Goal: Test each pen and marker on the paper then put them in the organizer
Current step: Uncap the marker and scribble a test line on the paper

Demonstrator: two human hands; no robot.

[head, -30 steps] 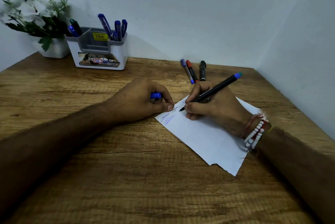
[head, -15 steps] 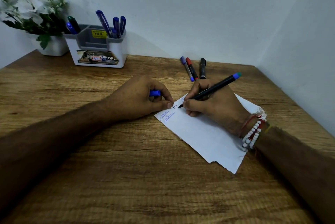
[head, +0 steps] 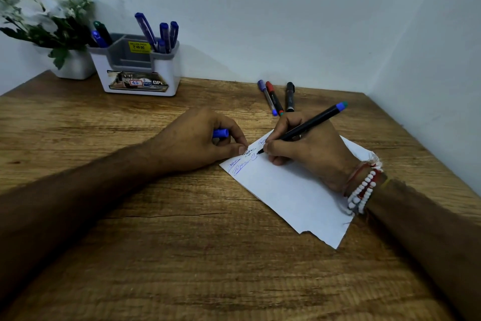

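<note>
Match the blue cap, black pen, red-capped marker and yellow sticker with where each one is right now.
Things:
1. blue cap
2. black pen
3. red-capped marker
4. yellow sticker

Places:
A. on the organizer
B. held by the right hand, tip on the paper
C. lying on the table beyond the paper
D. held by the left hand

Pairs: 1-D, 2-B, 3-C, 4-A

White paper (head: 291,190) with blue scribbles, black blue-ended pen (head: 309,128), brown wood-grain table (head: 182,255).
</note>
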